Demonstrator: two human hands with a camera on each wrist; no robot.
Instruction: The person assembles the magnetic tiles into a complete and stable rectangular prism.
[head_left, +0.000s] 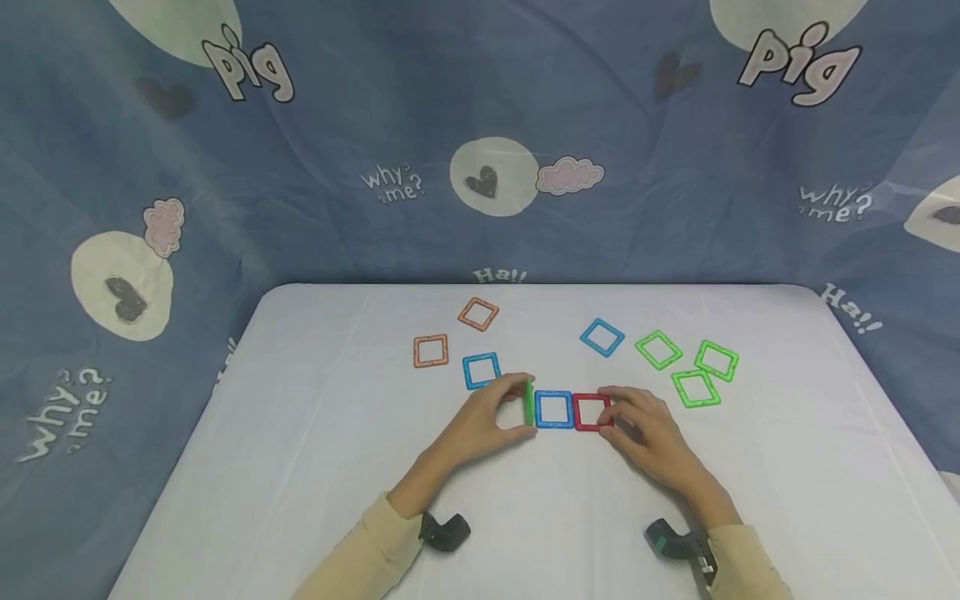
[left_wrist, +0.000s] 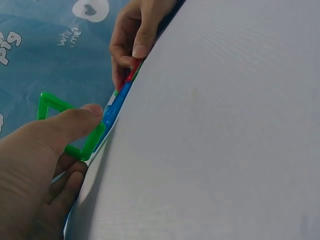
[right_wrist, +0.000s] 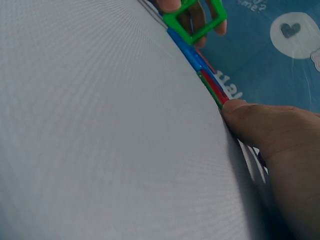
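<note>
My left hand (head_left: pixel 480 422) pinches a green square frame tile (head_left: pixel 529 403) between thumb and fingers, standing it upright at the left edge of a blue square frame tile (head_left: pixel 554 426). The blue tile lies flat on the white table. Against its right side lies a red square frame tile (head_left: pixel 577 412), gripped at its near and far edges by the thumb and fingers of my right hand (head_left: pixel 651 433). In the right wrist view a green edge (right_wrist: pixel 211 90) shows under the red tile (right_wrist: pixel 220 92). The left wrist view shows the green tile (left_wrist: pixel 94 142) standing on edge.
Behind my left hand lies a loose blue tile (head_left: pixel 481 357), with two orange tiles (head_left: pixel 431 364) farther back. Another blue tile (head_left: pixel 613 345) and several green tiles (head_left: pixel 702 404) lie at the back right. A patterned blue cloth (head_left: pixel 337 233) hangs behind the table (head_left: pixel 300 400).
</note>
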